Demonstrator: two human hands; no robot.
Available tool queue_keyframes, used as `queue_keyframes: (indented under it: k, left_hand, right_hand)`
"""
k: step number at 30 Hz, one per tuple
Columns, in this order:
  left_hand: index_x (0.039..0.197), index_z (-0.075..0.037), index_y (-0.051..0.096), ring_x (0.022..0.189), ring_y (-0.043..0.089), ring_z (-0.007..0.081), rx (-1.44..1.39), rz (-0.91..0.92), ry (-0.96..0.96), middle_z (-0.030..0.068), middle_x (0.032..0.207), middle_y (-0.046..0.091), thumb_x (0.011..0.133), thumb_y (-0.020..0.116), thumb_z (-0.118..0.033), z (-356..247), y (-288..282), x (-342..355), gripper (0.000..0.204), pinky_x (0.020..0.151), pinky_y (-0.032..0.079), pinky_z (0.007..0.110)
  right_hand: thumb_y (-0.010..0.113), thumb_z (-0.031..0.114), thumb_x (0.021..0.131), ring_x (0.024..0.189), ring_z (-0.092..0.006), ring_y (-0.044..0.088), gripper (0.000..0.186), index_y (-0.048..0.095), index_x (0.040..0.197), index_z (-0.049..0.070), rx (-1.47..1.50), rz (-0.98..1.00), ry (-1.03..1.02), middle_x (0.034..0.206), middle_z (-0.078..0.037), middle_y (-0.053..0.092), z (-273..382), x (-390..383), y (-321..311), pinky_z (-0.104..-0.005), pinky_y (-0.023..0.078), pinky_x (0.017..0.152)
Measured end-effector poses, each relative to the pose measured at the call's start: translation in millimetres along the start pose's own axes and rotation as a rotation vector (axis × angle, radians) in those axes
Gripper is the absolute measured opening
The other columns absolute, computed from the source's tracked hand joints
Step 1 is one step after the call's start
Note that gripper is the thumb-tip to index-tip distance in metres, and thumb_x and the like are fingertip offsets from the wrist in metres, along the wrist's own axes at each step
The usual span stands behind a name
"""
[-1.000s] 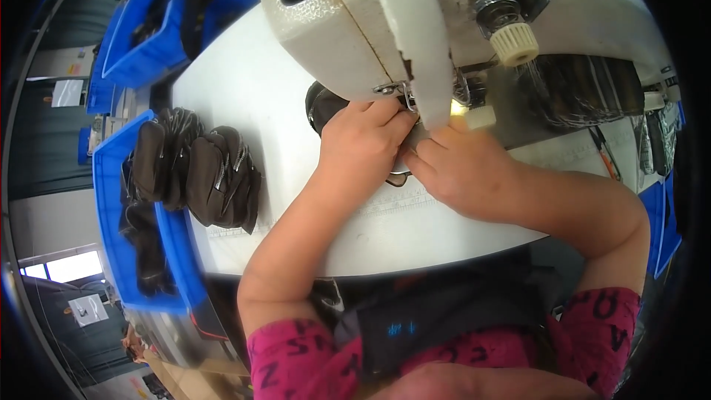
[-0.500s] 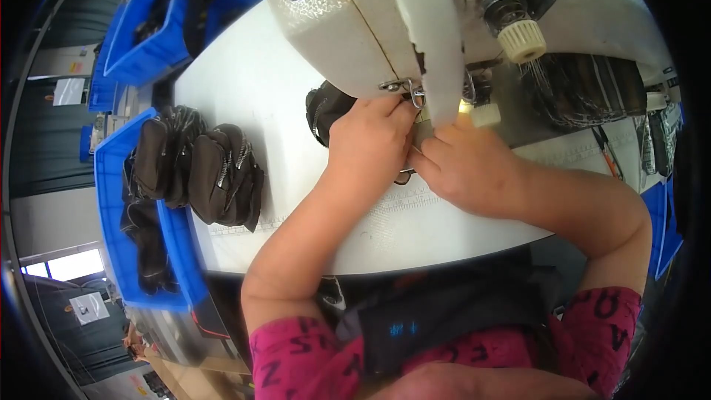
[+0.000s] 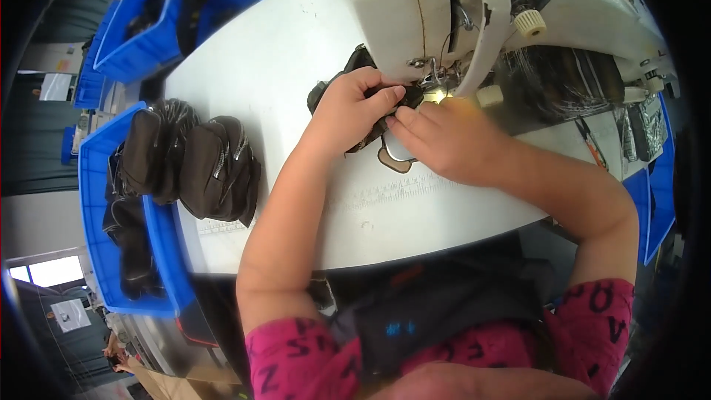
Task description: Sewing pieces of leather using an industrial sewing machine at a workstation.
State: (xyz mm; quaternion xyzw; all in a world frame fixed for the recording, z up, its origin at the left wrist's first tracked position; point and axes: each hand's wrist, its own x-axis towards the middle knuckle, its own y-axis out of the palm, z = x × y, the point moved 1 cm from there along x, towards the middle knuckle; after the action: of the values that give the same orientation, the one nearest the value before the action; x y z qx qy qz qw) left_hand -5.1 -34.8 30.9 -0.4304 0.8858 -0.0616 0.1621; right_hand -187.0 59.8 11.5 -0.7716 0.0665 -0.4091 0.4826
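A dark zippered pouch (image 3: 374,133) lies bunched on the white table under the head of a sewing machine (image 3: 400,22). My left hand (image 3: 348,112) is closed on it, thumb and fingers pinching the fabric just left of the needle area. Closed too, my right hand (image 3: 453,141) has its fingertips at the same fabric's right edge, beside the lit presser foot (image 3: 437,83). Parts of the pouch are hidden under both hands. A small rounded metal-rimmed plate (image 3: 394,161) shows on the table below my fingers.
Several dark zippered pouches (image 3: 215,170) are heaped at the table's left edge, partly over a blue bin (image 3: 96,237). More dark material (image 3: 559,85) with loose threads lies behind my right arm, near orange-handled snips (image 3: 592,144). Other blue bins (image 3: 141,48) stand at the far left.
The view has shifted, showing the machine further right and up. My hands now sit slightly apart from the needle, with the left thumb visible and more of the pouch uncovered.
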Motion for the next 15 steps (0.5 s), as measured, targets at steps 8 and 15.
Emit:
queue_keyframes:
  k: [8,15]
  left_hand:
    - [0.114,0.002,0.075,0.086,0.065,0.0109,0.008,-0.012,-0.005,0.0048,0.096,0.075,0.099,0.070,-0.017,-8,-1,-2,0.024,0.079,0.054,0.027]
    - [0.112,0.000,0.075,0.083,0.068,0.0162,0.258,-0.023,0.038,0.0093,0.094,0.076,0.089,0.081,-0.022,-13,-1,0,0.031,0.078,0.054,0.030]
  right_hand:
    - [0.066,0.016,0.076,0.068,-0.0178,0.053,0.014,0.068,0.084,0.006,-0.284,0.227,-0.126,0.074,-0.004,0.056,25,27,6,-0.0310,0.040,0.058]
    - [0.066,0.016,0.074,0.067,-0.0178,0.054,0.009,0.063,0.077,0.008,-0.275,0.149,-0.105,0.071,-0.004,0.054,28,27,9,-0.0316,0.040,0.057]
